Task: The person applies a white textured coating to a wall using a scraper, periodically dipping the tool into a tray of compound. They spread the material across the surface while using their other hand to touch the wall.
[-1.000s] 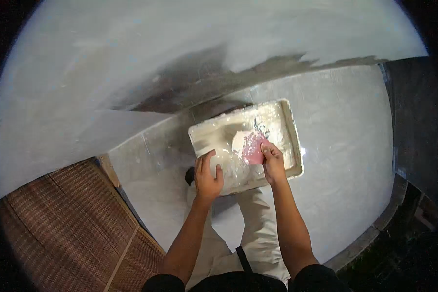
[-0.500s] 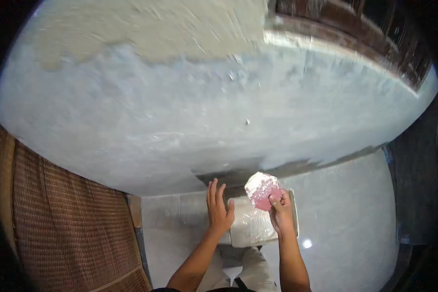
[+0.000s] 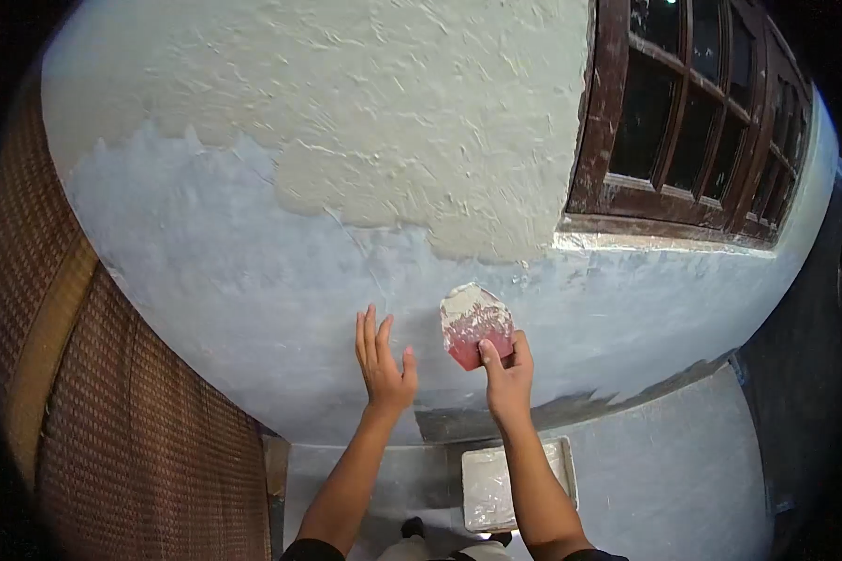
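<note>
Right hand (image 3: pixel 507 372) pinching pink scraper (image 3: pixel 475 326) against wall (image 3: pixel 253 271); left hand (image 3: pixel 381 360) spread flat at 9 o'clock, apart.

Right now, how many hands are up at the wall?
2. The left hand is open beside the scraper; the right hand grips that scraper. No others in view.

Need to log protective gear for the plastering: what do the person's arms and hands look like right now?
Both arms are bare from the short dark sleeves at the bottom edge down to the wrists. The left hand and right hand wear no gloves; no watch, bands or rings are visible. Whether plaster marks the fingers is too small to tell.
</note>
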